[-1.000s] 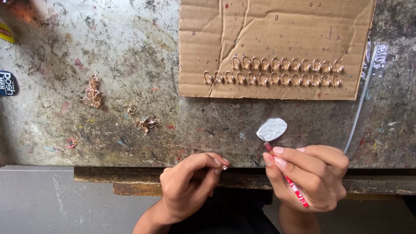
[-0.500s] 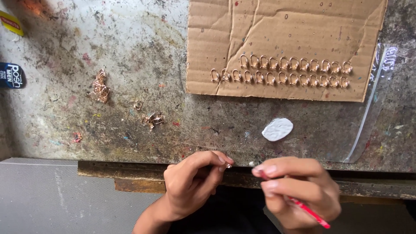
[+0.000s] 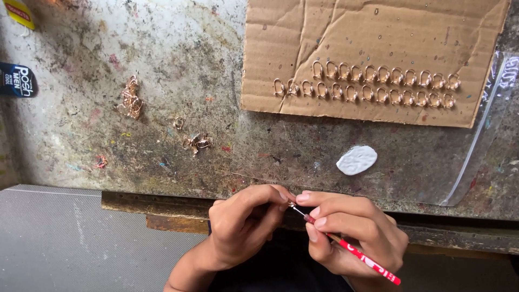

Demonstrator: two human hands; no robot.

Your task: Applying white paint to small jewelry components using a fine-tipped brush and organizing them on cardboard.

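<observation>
Head view, looking down at bench (image 3: 162, 65), stained grey top w/ paint flecks.

L hand (image 3: 243, 227): at near edge of bench, fingers curled shut, thumb + forefinger pinched on a tiny metal piece (image 3: 291, 204). Piece mostly hidden by fingertips; shape can't be made out.

R hand (image 3: 351, 232): just beside L, fingertips nearly touching it. Closed round a red-handled tool (image 3: 357, 256), pen-style grip. Tool runs diagonally, handle end down-right past the palm, thin tip up-left, meeting the pinched piece between the two hands.

Both hands sit just off near edge, over dark gap below bench lip.

On bench:
- cardboard sheet (image 3: 378, 32) at far-right, creased. Two rows of small copper-coloured loops (image 3: 367, 84) along its near edge, stood in line, close-packed.
- white putty-like blob (image 3: 357, 160), between cardboard and hands, on bare bench.
- clear plastic bag (image 3: 486, 146) at right edge, partly under the cardboard.
- loose copper bits: one clump (image 3: 131, 100) left-centre, a smaller cluster (image 3: 197, 143) nearer the hands, well apart from the cardboard.

Grey textured surface (image 3: 54, 238) lower-left, below bench edge.
</observation>
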